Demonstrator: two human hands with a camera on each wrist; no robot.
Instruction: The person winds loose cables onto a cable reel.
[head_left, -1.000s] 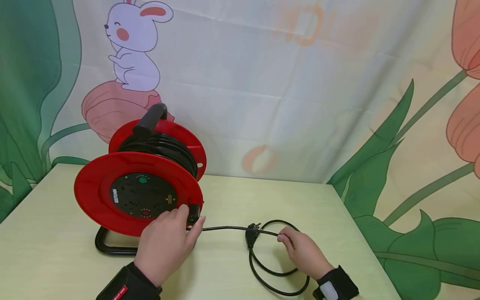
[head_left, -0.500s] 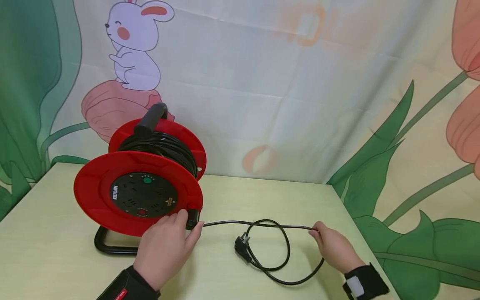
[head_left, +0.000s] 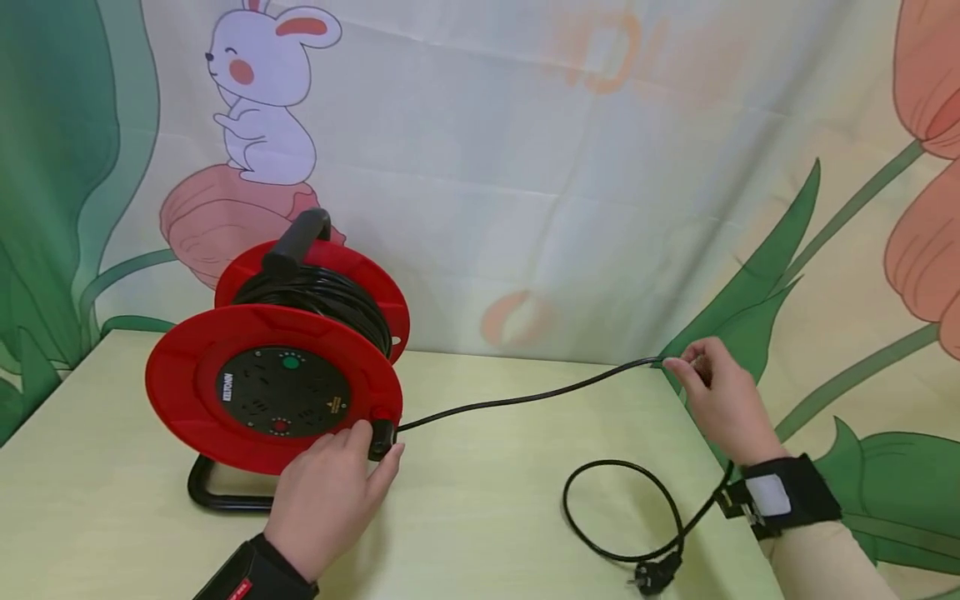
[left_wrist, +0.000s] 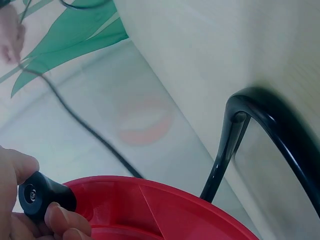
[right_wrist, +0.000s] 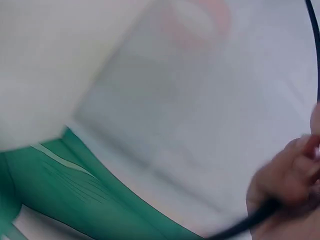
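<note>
A person steadies a red cable reel (head_left: pixel 187 367) on a pale desk (head_left: pixel 480 508), with the left hand (head_left: pixel 327 500) gripping the black knob (head_left: pixel 382 442) low on the right of its front flange, thumb and fingers closed around it in the left wrist view. Well apart, above the desk's far right corner as the head camera sees it, the right hand (head_left: pixel 727 404) pinches the black cable (head_left: pixel 525 401), which slopes up from behind the knob with a slight sag. Beyond the fingers the cable drops past the wrist into a single loop, ending in a black plug (head_left: pixel 656 575) toward the desk's near right side; whether the plug lies flat is hard to tell.

The work appears well along but unfinished: a thick coil (head_left: pixel 318 290) sits on the drum between the two flanges, while the stretch between the hands, the loop and the plug remain off it. The reel stands on its black tubular frame (head_left: pixel 232 502), before a cloth backdrop (head_left: pixel 450 192) printed with a rabbit and tulips.
</note>
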